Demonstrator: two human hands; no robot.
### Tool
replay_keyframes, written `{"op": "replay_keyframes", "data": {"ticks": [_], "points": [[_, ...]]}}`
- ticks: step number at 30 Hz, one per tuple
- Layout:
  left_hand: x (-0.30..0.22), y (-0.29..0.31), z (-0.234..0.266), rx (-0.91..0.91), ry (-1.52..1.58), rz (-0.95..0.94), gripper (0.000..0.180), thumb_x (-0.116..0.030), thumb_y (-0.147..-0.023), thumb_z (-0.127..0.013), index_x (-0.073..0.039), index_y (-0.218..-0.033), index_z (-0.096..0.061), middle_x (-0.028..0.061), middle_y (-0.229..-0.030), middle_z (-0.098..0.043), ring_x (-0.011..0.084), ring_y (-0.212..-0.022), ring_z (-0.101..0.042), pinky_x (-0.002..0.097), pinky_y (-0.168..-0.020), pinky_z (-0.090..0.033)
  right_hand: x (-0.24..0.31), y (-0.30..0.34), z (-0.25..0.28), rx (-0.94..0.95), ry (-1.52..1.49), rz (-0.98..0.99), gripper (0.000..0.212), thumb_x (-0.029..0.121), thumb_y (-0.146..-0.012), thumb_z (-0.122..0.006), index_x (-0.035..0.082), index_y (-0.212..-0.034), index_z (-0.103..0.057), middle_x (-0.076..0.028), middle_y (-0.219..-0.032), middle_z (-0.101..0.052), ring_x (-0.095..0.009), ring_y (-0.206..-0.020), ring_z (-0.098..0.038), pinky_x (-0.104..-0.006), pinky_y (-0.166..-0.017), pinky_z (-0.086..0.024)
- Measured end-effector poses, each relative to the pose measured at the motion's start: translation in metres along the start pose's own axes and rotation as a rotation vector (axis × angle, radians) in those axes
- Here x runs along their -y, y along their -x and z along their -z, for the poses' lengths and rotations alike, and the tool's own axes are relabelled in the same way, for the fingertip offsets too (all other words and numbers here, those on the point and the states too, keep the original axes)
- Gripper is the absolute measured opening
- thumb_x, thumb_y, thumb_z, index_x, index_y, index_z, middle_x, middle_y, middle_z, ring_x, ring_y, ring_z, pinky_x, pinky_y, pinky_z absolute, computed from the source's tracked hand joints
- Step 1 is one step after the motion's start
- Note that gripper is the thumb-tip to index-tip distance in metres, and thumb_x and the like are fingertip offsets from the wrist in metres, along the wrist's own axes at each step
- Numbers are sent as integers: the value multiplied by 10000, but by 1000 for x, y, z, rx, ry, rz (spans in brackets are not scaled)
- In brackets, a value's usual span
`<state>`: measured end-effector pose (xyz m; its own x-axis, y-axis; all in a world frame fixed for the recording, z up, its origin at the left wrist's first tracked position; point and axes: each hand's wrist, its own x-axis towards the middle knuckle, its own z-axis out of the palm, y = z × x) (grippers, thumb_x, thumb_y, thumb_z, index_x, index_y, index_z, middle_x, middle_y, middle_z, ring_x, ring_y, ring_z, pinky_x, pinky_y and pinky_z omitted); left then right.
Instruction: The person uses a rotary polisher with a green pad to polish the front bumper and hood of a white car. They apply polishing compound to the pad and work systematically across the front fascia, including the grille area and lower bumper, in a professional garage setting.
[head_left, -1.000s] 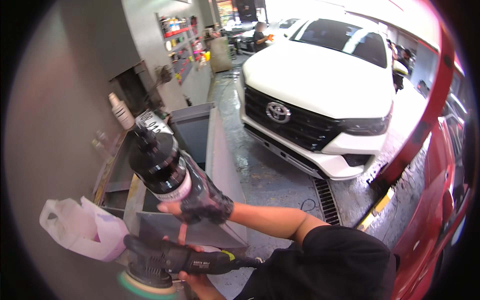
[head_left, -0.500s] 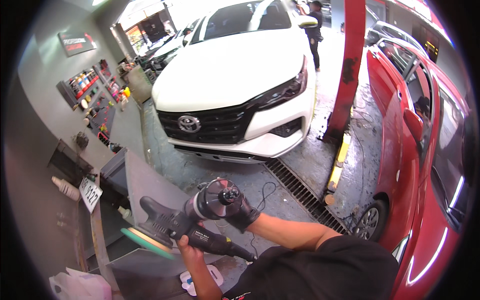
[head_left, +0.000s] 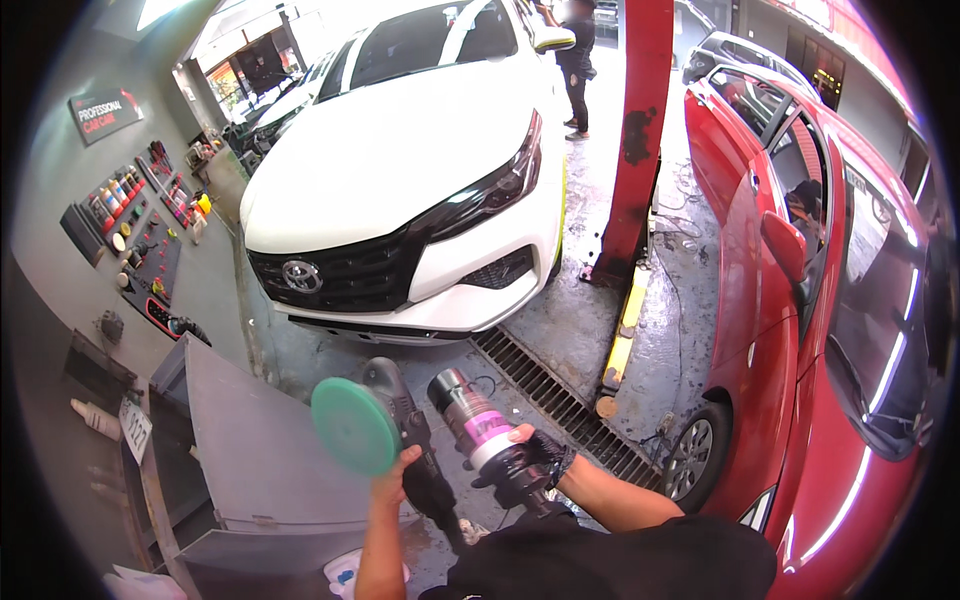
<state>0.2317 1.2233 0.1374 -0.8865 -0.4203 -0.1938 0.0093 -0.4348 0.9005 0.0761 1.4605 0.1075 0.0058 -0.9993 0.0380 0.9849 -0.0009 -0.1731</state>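
My left hand (head_left: 396,478), bare, is wrapped round the body of a black polisher (head_left: 428,480). Its round green pad (head_left: 355,426) is turned up toward me. My right hand (head_left: 545,456), in a black glove, grips a dark bottle (head_left: 486,428) with a pink and white band. The bottle lies tilted, one end pointing to the far left and the other toward my body. A gap separates it from the polisher.
Ahead stands a white car (head_left: 400,190); a red car (head_left: 780,330) is at the right. A red post (head_left: 640,150) and a floor grate (head_left: 570,400) lie between them. At left are a grey panel (head_left: 260,430) and a wall rack (head_left: 140,240). A person (head_left: 577,70) stands far back.
The polisher has swung so its green pad faces me. The bottle has moved right, away from the polisher, and tipped over. My view has shifted to the right.
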Motion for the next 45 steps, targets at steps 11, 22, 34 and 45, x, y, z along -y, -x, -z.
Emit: {"op": "replay_keyframes", "data": {"ticks": [11, 22, 34, 45], "points": [[-11, 37, 67, 1, -144, 655, 599, -341, -879, -822, -17, -1292, -534, 126, -919, -685, 280, -681, -729, 407, -584, -625, 12, 42, 6, -142, 332, 510, 777, 555, -942, -673, 4, -1454, -482, -217, -1259, -685, -333, -1056, -736, -521, -893, -638], [3, 73, 82, 281, -412, 607, 595, -317, -874, -853, -13, -1326, -614, 71, -1144, -691, 166, -991, -659, 325, -832, -541, -17, -50, -10, -136, -167, 700, 840, 647, -863, -657, -20, -1352, -508, -224, -1052, -705, -356, -815, -736, -470, -683, -647], [5, 67, 89, 370, -364, 598, 754, -420, -874, -837, -17, -1430, -527, 95, -1239, -635, 188, -1078, -617, 345, -917, -516, -12, -136, -27, -139, -304, 722, 778, 654, -844, -708, 12, -1252, -544, -208, -1042, -695, -353, -875, -717, -468, -774, -654], [9, 84, 79, 308, -293, 459, 839, -426, -873, -840, -26, -1505, -462, 79, -1404, -566, 192, -1321, -488, 340, -1141, -363, -2, -150, -26, -218, -130, 618, 848, 718, -857, -620, -35, -1242, -560, -210, -1037, -704, -367, -862, -723, -476, -780, -648]]}}
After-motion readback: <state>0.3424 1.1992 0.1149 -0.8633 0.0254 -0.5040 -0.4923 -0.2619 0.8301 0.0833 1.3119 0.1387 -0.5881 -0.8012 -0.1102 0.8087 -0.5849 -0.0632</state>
